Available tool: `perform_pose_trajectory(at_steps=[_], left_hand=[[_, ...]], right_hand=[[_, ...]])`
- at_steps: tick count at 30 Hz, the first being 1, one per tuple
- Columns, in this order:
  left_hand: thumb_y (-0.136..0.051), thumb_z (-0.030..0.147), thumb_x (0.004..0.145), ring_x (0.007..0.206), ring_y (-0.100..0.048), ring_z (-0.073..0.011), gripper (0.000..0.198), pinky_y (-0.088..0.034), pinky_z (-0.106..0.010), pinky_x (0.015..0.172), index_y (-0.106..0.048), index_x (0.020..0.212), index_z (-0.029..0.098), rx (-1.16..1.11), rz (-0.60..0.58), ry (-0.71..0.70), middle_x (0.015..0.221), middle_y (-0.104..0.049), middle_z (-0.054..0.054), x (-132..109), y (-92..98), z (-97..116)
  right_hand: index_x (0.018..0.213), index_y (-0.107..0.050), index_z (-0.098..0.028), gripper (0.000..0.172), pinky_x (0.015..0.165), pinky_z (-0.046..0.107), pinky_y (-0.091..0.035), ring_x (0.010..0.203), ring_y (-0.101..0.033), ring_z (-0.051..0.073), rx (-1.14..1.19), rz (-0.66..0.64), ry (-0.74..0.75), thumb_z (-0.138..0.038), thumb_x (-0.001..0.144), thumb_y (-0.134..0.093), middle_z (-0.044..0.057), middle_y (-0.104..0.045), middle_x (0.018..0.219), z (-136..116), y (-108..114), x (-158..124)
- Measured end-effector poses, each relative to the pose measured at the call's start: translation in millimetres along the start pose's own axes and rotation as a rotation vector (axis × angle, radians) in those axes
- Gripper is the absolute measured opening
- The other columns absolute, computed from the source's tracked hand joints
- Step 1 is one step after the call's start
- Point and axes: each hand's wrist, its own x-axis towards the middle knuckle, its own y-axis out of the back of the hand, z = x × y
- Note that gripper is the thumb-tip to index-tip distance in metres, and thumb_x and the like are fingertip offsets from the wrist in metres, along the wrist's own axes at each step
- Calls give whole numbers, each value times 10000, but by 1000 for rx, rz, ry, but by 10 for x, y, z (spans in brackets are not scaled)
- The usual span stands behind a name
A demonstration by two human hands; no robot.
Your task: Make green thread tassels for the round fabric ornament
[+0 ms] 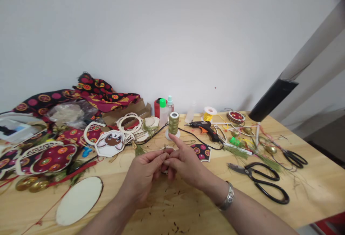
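My left hand [145, 170] and my right hand [183, 163] meet over the middle of the table, thumbs and fingertips pinched together. Between them is something small, mostly hidden by the fingers; a thin, thread-like bit pokes up above the fingertips and a pale edge shows below. The right index finger points upward, and a silver bracelet is on that wrist. Just behind the hands stands a spool of olive-green thread [174, 124]. A patterned fabric piece with a pale edge [202, 152] lies to the right of my right hand.
Black-handled scissors [258, 177] and a glue gun [206, 129] lie to the right. A green-capped bottle [162, 112] stands at the back. Leftward are a sheep-face octagon [110, 143], patterned cloth [107, 95] and a pale oval [79, 201]. A black tube [273, 100] leans at the right wall.
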Motion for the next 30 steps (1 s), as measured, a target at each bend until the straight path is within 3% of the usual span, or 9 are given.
perform_pose_trajectory(at_steps=[8, 14, 30], left_hand=[[-725, 341, 661, 416, -291, -50, 322, -159, -204, 408, -742, 879, 105, -60, 47, 11, 510, -554, 4, 19, 13, -7], [-733, 332, 656, 434, -309, -49, 300, -172, -201, 405, -744, 865, 118, -79, 58, 15, 545, -556, 4, 27, 24, -17], [-729, 360, 651, 440, -437, -91, 319, -245, -199, 409, -745, 859, 119, -19, -1, 28, 473, -547, 6, 4, -13, -9]], right_hand=[[1439, -100, -212, 813, 451, 204, -444, 428, -559, 92, 45, 26, 10, -97, 748, -513, -54, -641, 620, 2, 18, 7], [1430, -79, -125, 850, 414, 214, -437, 389, -554, 106, 205, 54, -15, -148, 729, -560, -32, -659, 589, -66, 39, 22], [1441, 35, -172, 909, 420, 212, -444, 384, -559, 103, 204, -61, -63, -119, 750, -554, -34, -665, 597, -16, 37, 15]])
